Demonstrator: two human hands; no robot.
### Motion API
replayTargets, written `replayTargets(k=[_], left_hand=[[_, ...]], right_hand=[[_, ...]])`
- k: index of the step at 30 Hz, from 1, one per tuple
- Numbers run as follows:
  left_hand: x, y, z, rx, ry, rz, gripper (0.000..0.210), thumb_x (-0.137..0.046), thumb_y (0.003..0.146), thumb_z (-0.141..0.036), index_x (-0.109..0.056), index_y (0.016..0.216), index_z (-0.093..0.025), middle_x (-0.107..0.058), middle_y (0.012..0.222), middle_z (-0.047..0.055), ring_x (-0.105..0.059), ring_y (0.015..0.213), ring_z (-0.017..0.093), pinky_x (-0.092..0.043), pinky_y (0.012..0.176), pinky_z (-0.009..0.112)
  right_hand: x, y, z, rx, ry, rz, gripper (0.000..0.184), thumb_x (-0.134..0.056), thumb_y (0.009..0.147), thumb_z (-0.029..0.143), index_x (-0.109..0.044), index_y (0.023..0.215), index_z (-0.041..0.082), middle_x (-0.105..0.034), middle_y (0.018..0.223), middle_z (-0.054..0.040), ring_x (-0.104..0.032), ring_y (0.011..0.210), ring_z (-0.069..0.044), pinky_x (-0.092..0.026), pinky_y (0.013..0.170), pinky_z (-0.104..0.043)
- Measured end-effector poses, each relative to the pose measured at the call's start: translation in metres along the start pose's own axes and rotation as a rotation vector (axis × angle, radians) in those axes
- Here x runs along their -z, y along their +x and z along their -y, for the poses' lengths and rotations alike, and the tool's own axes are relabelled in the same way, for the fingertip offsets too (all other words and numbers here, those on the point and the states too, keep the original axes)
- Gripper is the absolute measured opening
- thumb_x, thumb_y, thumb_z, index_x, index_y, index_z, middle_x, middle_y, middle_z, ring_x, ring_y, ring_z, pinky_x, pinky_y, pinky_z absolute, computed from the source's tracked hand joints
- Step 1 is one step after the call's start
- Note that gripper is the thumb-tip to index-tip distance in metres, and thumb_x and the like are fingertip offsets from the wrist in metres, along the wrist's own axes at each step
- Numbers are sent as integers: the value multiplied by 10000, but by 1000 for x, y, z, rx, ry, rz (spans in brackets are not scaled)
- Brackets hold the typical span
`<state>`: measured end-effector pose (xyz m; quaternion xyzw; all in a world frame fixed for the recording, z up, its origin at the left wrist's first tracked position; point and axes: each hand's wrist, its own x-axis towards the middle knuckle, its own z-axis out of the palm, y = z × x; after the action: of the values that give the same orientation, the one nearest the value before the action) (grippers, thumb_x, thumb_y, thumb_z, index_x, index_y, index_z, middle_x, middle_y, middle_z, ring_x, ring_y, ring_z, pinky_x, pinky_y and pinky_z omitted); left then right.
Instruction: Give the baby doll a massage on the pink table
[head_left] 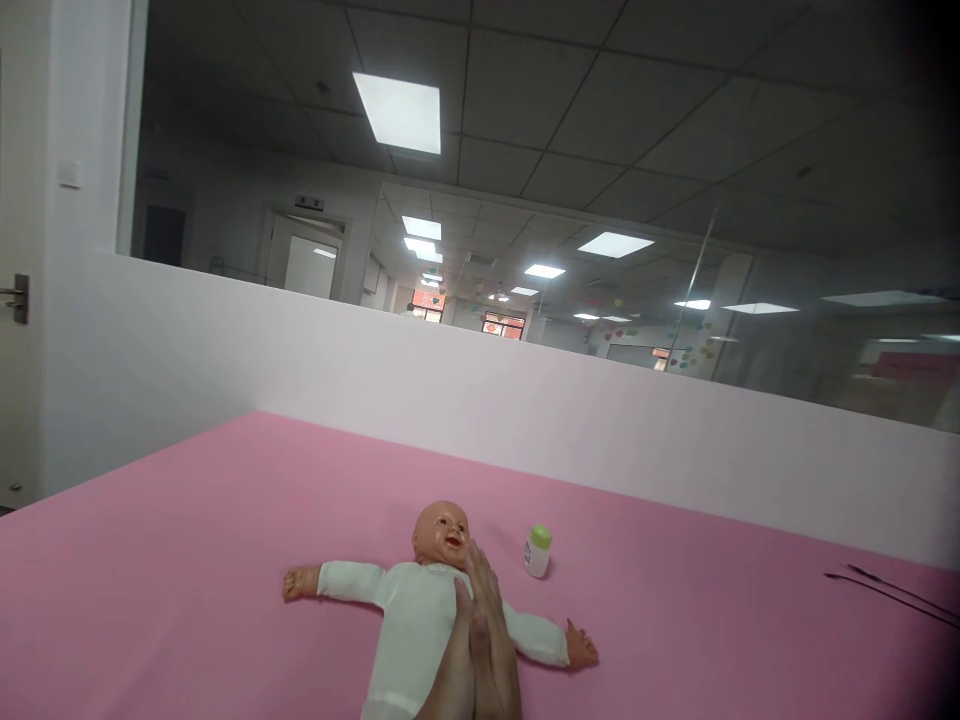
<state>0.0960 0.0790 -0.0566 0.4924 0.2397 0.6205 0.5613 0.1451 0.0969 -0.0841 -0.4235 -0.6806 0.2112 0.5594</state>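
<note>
A baby doll [416,615] in a white cloth body lies on its back on the pink table, arms spread wide and head toward the wall. Over its chest, on the right side, my left hand [457,645] and my right hand [491,625] are pressed palm to palm. Their fingers are stretched out straight and point toward the doll's chin. Nothing shows between the palms, though their inner faces are hidden. Just beyond my fingertips, to the right of the doll's head, stands a small white bottle [537,555] with a green cap.
The pink table top [225,560] reaches back to a low white wall [450,400] with a glass pane above it. Two thin dark cords or rods [900,595] lie at the far right. A door handle [19,298] is at the left edge.
</note>
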Motion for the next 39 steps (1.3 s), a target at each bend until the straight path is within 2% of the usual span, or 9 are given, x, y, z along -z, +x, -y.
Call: replayTargets(k=[3, 6, 10, 15, 19, 24, 31, 35, 39], left_hand=[[3, 1, 9, 74, 4, 48, 932, -109, 949, -744, -738, 1311, -159, -692, 1349, 168, -359, 1537, 243, -471, 1136, 411], [11, 3, 16, 170, -105, 47, 983, -148, 927, -829, -602, 1484, -158, -559, 1522, 115, -363, 1534, 260, -342, 1238, 424], [31, 7, -2, 221, -163, 79, 1079, -174, 871, -921, -426, 1603, -170, -387, 1657, 70, -262, 1576, 277, -211, 1304, 443], [76, 7, -28, 122, 372, -2, 883, -416, 973, -739, -369, 1622, -143, -259, 1710, 86, -171, 1602, 276, -128, 1318, 423], [106, 4, -4, 168, 863, 52, 832, -453, 985, -631, -368, 1616, -96, -229, 1699, 129, -188, 1596, 306, -117, 1313, 483], [120, 6, 7, 144, 1196, 154, 821, -373, 1010, -620, -317, 1629, -84, -186, 1702, 119, -138, 1603, 303, -82, 1310, 508], [146, 5, -4, 275, 1242, 72, 906, -370, 997, -620, -205, 1640, -3, -117, 1710, 173, -119, 1602, 320, -108, 1306, 497], [164, -9, 10, 282, 1163, 153, 1020, -450, 936, -713, -241, 1628, 7, -102, 1690, 206, -90, 1592, 356, -107, 1301, 530], [165, -17, 15, 212, 1059, 287, 1012, -565, 845, -801, -410, 1599, -145, -162, 1669, 157, -124, 1578, 386, -148, 1288, 567]], right_hand=[[5, 6, -7, -192, 59, -17, 759, -349, 994, 730, -358, 1617, 296, -367, 1668, -15, -148, 1603, -296, -259, 1284, -584], [10, 11, -12, -321, 158, -46, 791, -392, 974, 746, -390, 1608, 272, -312, 1690, -32, -148, 1601, -303, -236, 1285, -581], [15, 14, -7, -219, 145, 59, 795, -426, 985, 708, -382, 1611, 221, -306, 1694, -69, -247, 1582, -274, -253, 1291, -481], [29, 9, -22, -131, -72, 212, 694, -532, 982, 619, -488, 1553, 227, -422, 1637, -85, -377, 1534, -276, -304, 1274, -472], [25, 1, -59, -70, -151, 386, 628, -588, 960, 589, -598, 1469, 221, -498, 1575, -89, -438, 1497, -298, -320, 1267, -476], [22, 10, -71, -110, -217, 355, 673, -540, 971, 615, -536, 1518, 223, -440, 1614, -64, -374, 1535, -286, -232, 1297, -497], [49, 17, -92, -247, -395, 310, 880, -453, 940, 734, -511, 1524, 79, -422, 1612, -163, -327, 1548, -363, -170, 1304, -559], [56, -6, -113, -175, -309, 331, 813, -518, 911, 727, -595, 1474, 145, -451, 1592, -136, -376, 1524, -356, -214, 1300, -534], [46, -23, -119, -126, -146, 263, 716, -619, 862, 715, -689, 1377, 223, -522, 1542, -114, -440, 1485, -369, -284, 1266, -563]])
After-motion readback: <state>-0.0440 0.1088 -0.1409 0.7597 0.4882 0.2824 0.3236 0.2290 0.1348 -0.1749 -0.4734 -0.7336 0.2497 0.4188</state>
